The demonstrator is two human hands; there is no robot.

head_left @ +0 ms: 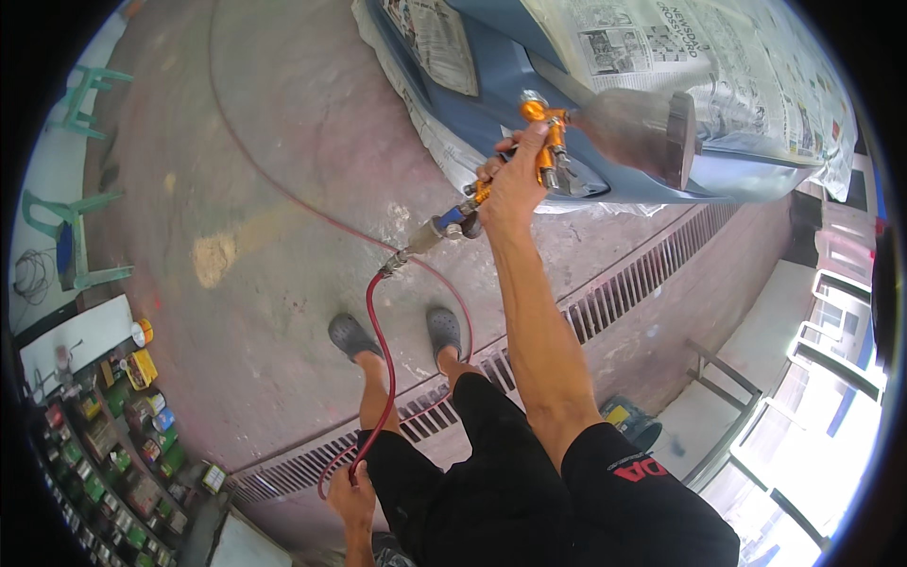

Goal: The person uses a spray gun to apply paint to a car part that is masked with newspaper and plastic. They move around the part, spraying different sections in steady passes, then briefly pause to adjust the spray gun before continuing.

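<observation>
My right hand [516, 180] is wrapped round the handle of an orange spray gun [551, 142], held out in front of a blue-grey car body panel [510, 71]. A translucent paint cup [628, 128] with a dark lid is fixed to the gun and leans to the right. Below the grip hangs a fitting with a blue part [444, 223], joined to a red air hose [381, 331]. Down by my left thigh, my left hand [354, 501] is closed on a loop of that hose. Newspaper masking [746, 66] covers much of the car.
The hose runs across the stained concrete floor [283, 170]. A slotted drain grate [624, 293] crosses behind my feet. Green plastic chairs [80, 231] stand at the left, above shelves of cans [123, 454]. A dark bucket [631, 422] sits at my right, near metal frames [727, 425].
</observation>
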